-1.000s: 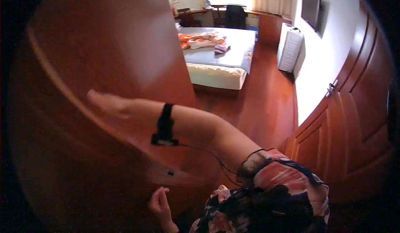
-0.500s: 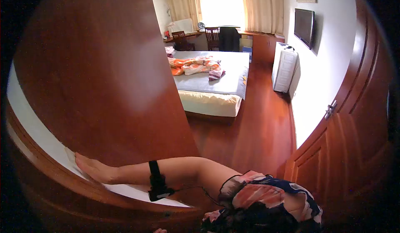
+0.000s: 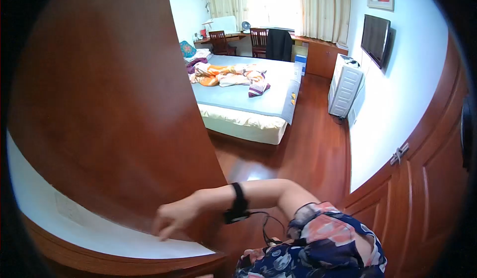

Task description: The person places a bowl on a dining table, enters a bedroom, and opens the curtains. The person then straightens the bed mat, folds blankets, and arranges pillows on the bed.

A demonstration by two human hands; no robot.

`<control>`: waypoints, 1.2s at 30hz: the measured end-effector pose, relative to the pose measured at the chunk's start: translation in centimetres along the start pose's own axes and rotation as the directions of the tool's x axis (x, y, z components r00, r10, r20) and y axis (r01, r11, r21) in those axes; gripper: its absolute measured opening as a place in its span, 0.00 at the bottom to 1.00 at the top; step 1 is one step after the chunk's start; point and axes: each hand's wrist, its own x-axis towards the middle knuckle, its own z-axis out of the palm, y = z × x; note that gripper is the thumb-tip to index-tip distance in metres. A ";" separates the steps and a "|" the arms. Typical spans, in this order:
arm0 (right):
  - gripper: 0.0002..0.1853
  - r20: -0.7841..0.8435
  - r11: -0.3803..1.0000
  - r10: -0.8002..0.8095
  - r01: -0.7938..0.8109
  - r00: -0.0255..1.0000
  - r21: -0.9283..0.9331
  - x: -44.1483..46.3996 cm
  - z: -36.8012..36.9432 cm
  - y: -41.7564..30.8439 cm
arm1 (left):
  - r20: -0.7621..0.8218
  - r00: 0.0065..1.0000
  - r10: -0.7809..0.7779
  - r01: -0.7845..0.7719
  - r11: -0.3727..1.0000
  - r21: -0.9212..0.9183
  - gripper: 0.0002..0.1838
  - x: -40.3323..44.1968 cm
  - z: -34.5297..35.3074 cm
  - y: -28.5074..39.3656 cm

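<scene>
My right hand (image 3: 178,217) reaches leftward across the lower part of the view, a black strap with a small box (image 3: 237,206) round its wrist and a thin cable running from it. Its fingers hang loosely bent and apart, with nothing in them. Behind it are the brown wooden panel (image 3: 109,114) and the strip of white wall (image 3: 114,235). A faint pale plate (image 3: 68,207) shows on that wall, left of the fingers and apart from them. Of my left hand (image 3: 204,276), only a sliver of skin appears at the bottom edge; its fingers are hidden.
A wooden door (image 3: 397,198) with a metal handle (image 3: 399,153) stands at the right. Beyond are a bed (image 3: 243,121) with a crumpled orange quilt (image 3: 223,74), chairs (image 3: 258,42) at a desk, a white appliance (image 3: 344,86) and a wall-mounted screen (image 3: 375,38).
My right hand has come away from the white wall, moving right. The room looks brighter and whiter, and a bright reflection now shows on the floor. The view has shifted slightly.
</scene>
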 end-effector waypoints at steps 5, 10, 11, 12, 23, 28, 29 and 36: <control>0.22 -0.151 0.886 0.395 -0.419 0.906 -0.199 -21.3 -0.8 3.9 | 0.169 0.985 0.042 -0.118 0.873 0.473 0.22 15.8 2.9 -7.3; 0.24 -0.527 0.646 0.684 -0.755 0.504 0.117 -40.4 0.0 1.7 | 0.228 0.973 -0.033 -0.135 0.719 0.682 0.29 28.5 7.8 -8.9; 0.23 -0.516 0.570 0.747 -0.803 0.418 0.175 -43.9 0.1 1.4 | 0.239 0.970 -0.046 -0.118 0.771 0.626 0.29 30.8 8.8 -9.0; 0.22 -0.566 0.523 0.754 -0.826 0.333 0.210 -48.0 1.2 2.1 | 0.256 0.966 -0.045 -0.131 0.767 0.628 0.29 33.2 9.3 -10.1; 0.22 -0.221 -0.277 0.911 -0.914 -0.347 0.296 -77.3 21.2 8.0 | 0.195 0.953 -0.234 0.188 0.956 0.227 0.29 60.2 13.7 -13.9; 0.17 0.251 -0.487 0.690 -0.178 -0.679 0.855 -76.2 20.6 2.8 | 0.222 0.870 -0.441 0.259 0.790 0.555 0.27 74.3 18.3 -12.8; 0.17 0.275 -0.499 0.686 -0.161 -0.674 0.851 -76.2 18.8 1.9 | 0.244 0.906 -0.346 0.148 0.799 0.583 0.29 76.9 19.7 -13.5; 0.14 0.097 -0.104 0.620 0.041 -0.778 0.994 -82.4 10.0 1.0 | 0.413 0.816 -0.405 -0.142 0.552 0.822 0.48 97.2 34.2 -20.0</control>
